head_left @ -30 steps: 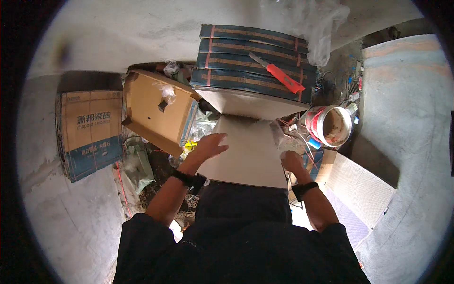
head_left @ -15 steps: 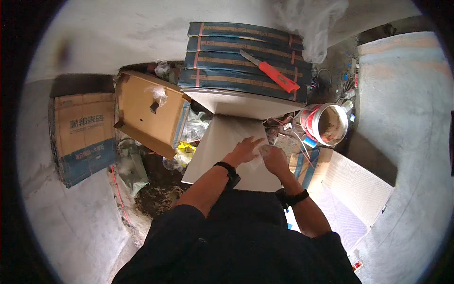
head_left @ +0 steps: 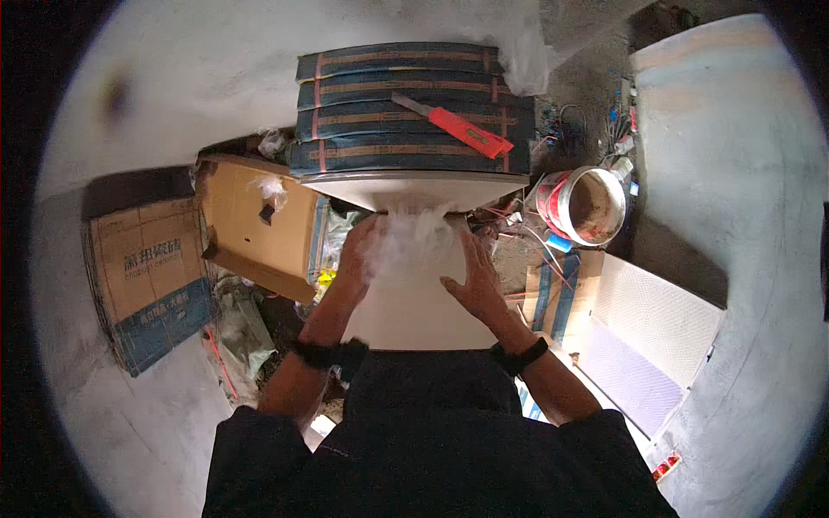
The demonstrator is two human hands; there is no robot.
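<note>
A pale tile (head_left: 419, 311) lies in front of me, with crumpled clear plastic film (head_left: 410, 233) over its far part. My left hand (head_left: 360, 250) is at the tile's left side; the film partly hides and blurs its fingers. Along the right side my right hand (head_left: 475, 272) rests with fingers apart, holding nothing visible. Just beyond, another pale tile (head_left: 406, 186) stands propped beneath a stack of several dark boxes (head_left: 363, 147), on which a red-handled utility knife (head_left: 468, 131) lies.
An open cardboard box (head_left: 276, 255) and a strapped carton (head_left: 155, 276) are at left. At right are a bucket (head_left: 561, 211), cables and debris, and a box with textured white sheets (head_left: 656, 328). Concrete walls (head_left: 725, 164) surround the space.
My hands came together at the middle with the film, then moved apart to the tile's sides and farther forward. The film is now heaped at the far end. The view shifted slightly.
</note>
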